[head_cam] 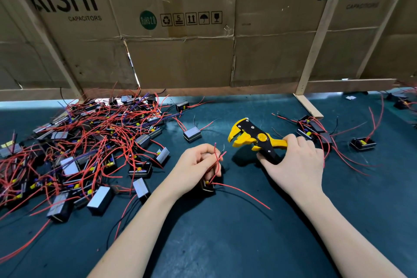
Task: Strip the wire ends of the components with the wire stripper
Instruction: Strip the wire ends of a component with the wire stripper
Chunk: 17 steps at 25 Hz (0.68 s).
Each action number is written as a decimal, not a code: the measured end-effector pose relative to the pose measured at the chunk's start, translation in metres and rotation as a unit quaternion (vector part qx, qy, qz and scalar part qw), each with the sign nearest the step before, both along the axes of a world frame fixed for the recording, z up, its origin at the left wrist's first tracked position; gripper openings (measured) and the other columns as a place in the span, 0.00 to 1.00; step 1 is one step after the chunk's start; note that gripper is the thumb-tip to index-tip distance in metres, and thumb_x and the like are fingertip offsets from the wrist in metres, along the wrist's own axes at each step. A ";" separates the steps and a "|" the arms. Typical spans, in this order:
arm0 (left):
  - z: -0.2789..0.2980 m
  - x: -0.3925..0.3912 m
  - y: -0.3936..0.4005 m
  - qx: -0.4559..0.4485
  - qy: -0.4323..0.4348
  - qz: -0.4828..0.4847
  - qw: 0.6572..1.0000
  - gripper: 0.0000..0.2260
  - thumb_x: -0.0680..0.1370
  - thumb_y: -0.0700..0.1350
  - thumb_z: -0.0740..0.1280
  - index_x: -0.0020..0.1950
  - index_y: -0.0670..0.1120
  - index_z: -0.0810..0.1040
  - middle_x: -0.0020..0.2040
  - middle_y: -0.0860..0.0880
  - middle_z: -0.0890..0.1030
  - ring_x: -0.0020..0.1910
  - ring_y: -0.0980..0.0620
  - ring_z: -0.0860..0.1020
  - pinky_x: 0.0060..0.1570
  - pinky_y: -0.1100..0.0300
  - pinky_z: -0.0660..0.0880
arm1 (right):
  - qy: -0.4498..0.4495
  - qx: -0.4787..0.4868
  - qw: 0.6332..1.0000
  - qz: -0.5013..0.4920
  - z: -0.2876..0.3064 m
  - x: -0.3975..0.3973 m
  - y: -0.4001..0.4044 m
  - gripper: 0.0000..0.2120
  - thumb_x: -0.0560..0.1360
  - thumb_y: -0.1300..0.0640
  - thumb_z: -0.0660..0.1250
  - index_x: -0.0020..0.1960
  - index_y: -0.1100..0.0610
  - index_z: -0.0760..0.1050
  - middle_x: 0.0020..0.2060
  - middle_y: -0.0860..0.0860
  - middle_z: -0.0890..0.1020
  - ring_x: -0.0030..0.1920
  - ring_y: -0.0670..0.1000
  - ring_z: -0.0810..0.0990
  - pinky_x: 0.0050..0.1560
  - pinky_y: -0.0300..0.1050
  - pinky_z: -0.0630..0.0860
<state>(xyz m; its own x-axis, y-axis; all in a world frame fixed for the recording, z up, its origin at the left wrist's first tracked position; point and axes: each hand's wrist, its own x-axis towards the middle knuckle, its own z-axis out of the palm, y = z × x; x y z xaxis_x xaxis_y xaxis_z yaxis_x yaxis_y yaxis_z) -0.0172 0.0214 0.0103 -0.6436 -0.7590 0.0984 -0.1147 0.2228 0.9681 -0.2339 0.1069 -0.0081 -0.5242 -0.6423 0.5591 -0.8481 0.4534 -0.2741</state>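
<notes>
From the head camera, the left hand [195, 165] sat just left of centre over the dark green counter [225, 244]. Its fingers [203, 151] were curled, pinching red wires [216, 160] that rose from a small black component [208, 186] lying under the hand at its 5 o'clock edge. Another red lead from that component trailed across the counter toward 4 o'clock.

The right hand [295, 162] was at 3 o'clock of the left, apart from it. Its fingers gripped the handles of the yellow and black wire stripper [255, 139], whose head pointed toward 10 o'clock with the jaws standing open. The wire tips were near the jaws but not between them.

A large tangled pile of components [85, 146] with red wires filled the counter at 9 o'clock. A single grey component [192, 135] lay at 12 o'clock of the left hand. A smaller cluster of components [316, 131] lay at 1 o'clock of the right hand. A cardboard wall [180, 58] printed "AiSHi CAPACITORS" stood along the far edge.
</notes>
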 end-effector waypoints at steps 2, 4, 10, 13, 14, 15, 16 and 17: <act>0.001 0.000 0.002 -0.002 -0.012 -0.010 1.000 0.08 0.81 0.34 0.60 0.45 0.41 0.75 0.31 0.48 0.76 0.27 0.55 0.67 0.31 0.68 0.66 | 0.019 0.006 1.000 -0.006 0.000 0.000 0.000 0.29 0.64 0.36 0.74 0.47 0.60 0.73 0.42 0.56 0.78 0.47 0.61 0.75 0.48 0.53 0.65; 0.000 -0.001 0.003 -0.006 -0.020 -0.012 1.000 0.09 0.80 0.33 0.60 0.43 0.43 0.75 0.30 0.48 0.74 0.28 0.55 0.67 0.31 0.68 0.66 | 0.028 0.022 0.999 -0.009 -0.001 0.001 0.000 0.29 0.64 0.36 0.74 0.48 0.61 0.74 0.42 0.57 0.78 0.48 0.61 0.75 0.48 0.53 0.65; -0.003 -0.003 0.002 -0.003 -0.003 0.009 1.000 0.06 0.80 0.39 0.66 0.44 0.40 0.77 0.28 0.48 0.73 0.27 0.56 0.66 0.29 0.70 0.65 | 0.059 0.005 0.998 0.039 0.000 0.005 0.000 0.28 0.64 0.39 0.76 0.47 0.62 0.74 0.40 0.57 0.77 0.44 0.61 0.74 0.48 0.53 0.65; -0.004 -0.003 0.001 0.004 -0.004 0.013 1.000 0.08 0.81 0.39 0.65 0.43 0.38 0.79 0.27 0.50 0.73 0.26 0.56 0.66 0.28 0.70 0.63 | 0.081 -0.011 0.995 0.063 0.001 0.008 0.001 0.28 0.63 0.39 0.76 0.45 0.61 0.74 0.39 0.56 0.76 0.43 0.60 0.74 0.47 0.53 0.65; -0.004 -0.003 0.000 0.008 -0.002 0.016 1.000 0.08 0.81 0.39 0.66 0.44 0.37 0.79 0.26 0.50 0.73 0.26 0.57 0.66 0.28 0.70 0.63 | 0.086 -0.015 0.994 0.066 0.002 0.009 0.001 0.27 0.64 0.38 0.75 0.45 0.61 0.74 0.39 0.55 0.76 0.42 0.60 0.74 0.47 0.53 0.66; -0.004 -0.003 0.000 0.013 0.001 0.020 1.000 0.08 0.81 0.39 0.65 0.44 0.36 0.78 0.26 0.50 0.73 0.25 0.57 0.66 0.27 0.71 0.63 | 0.088 -0.017 0.994 0.067 0.002 0.009 0.002 0.27 0.64 0.38 0.74 0.45 0.61 0.73 0.39 0.55 0.76 0.42 0.60 0.74 0.47 0.53 0.66; -0.003 -0.003 0.000 0.020 0.006 0.022 1.000 0.08 0.81 0.38 0.65 0.43 0.36 0.78 0.26 0.50 0.73 0.24 0.58 0.66 0.27 0.71 0.62 | 0.087 -0.019 0.994 0.066 0.003 0.009 0.002 0.27 0.65 0.38 0.74 0.45 0.61 0.74 0.39 0.55 0.76 0.42 0.60 0.74 0.47 0.53 0.66; -0.003 -0.004 0.001 0.027 0.012 0.024 0.999 0.08 0.81 0.37 0.64 0.43 0.36 0.78 0.25 0.50 0.73 0.23 0.59 0.66 0.26 0.72 0.62 | 0.082 -0.019 0.994 0.064 0.003 0.009 0.002 0.27 0.65 0.38 0.74 0.45 0.61 0.74 0.39 0.55 0.76 0.43 0.60 0.74 0.47 0.53 0.66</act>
<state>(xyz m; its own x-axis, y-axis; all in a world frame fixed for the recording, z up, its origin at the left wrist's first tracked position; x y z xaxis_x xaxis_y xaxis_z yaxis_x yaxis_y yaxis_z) -0.0209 0.0220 0.0077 -0.6036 -0.7941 0.0711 -0.1008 0.1645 0.9812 -0.2247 0.1085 -0.0052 -0.3390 -0.6745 0.6559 -0.9330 0.3304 -0.1425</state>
